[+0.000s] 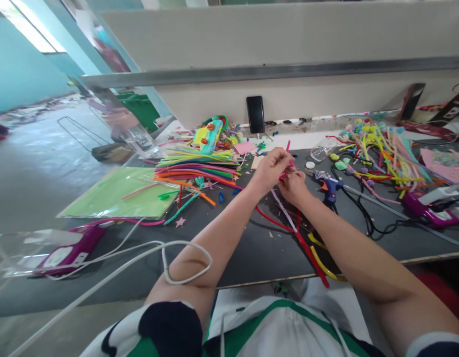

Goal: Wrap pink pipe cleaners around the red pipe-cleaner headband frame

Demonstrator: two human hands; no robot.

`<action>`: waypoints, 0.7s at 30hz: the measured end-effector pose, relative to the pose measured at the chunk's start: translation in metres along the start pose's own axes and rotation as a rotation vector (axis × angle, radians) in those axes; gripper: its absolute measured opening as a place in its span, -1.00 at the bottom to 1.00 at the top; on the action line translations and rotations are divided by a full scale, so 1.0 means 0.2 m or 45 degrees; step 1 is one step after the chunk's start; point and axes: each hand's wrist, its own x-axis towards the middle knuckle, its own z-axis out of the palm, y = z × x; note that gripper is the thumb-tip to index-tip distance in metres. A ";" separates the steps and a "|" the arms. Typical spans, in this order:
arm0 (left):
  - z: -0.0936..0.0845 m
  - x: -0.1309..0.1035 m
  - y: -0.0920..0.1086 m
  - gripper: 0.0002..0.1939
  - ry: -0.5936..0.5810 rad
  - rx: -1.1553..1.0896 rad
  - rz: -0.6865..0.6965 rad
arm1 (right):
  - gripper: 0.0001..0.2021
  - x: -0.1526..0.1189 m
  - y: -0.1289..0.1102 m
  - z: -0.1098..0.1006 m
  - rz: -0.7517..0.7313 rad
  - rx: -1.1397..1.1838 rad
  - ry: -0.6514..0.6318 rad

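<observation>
My left hand (271, 169) is closed, its fingers pinching a bright pink pipe cleaner (288, 146) whose tip sticks up above them. Right beside it, my right hand (294, 188) has its fingers bent around the lower part of the same pink piece; the exact grip is partly hidden. Below the hands, a pale lilac pipe cleaner (284, 208) and red pipe cleaners (311, 255) run toward the table's front edge. A yellow pipe cleaner (322, 265) curves under my right forearm.
A blue glue gun (330, 191) lies right of my hands. Bundled pipe cleaners (199, 166) lie left, and a tangled pile (385, 153) lies right. A phone (255, 114) leans on the partition. A white cable (113, 275) loops over my left forearm. Purple power strips (71, 250) flank the table.
</observation>
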 end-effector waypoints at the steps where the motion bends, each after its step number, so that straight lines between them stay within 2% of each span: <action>1: 0.00 0.00 -0.01 -0.91 0.010 -0.005 -0.008 | -0.79 0.00 -0.01 -0.01 -0.031 0.028 -0.012; 4: -0.02 0.00 -0.03 -0.91 0.046 0.003 -0.033 | -0.82 -0.02 -0.02 -0.03 -0.090 0.164 -0.055; 8: -0.03 0.00 -0.04 -0.91 0.039 0.014 -0.075 | -0.75 -0.02 -0.03 -0.02 -0.034 0.274 -0.105; 17: 0.02 -0.02 -0.06 -0.94 -0.060 0.025 -0.124 | -0.79 -0.01 0.00 0.06 0.051 0.178 0.043; 21: 0.00 -0.02 -0.04 -0.91 -0.116 0.126 -0.112 | -0.78 0.00 0.01 0.07 0.098 0.180 0.066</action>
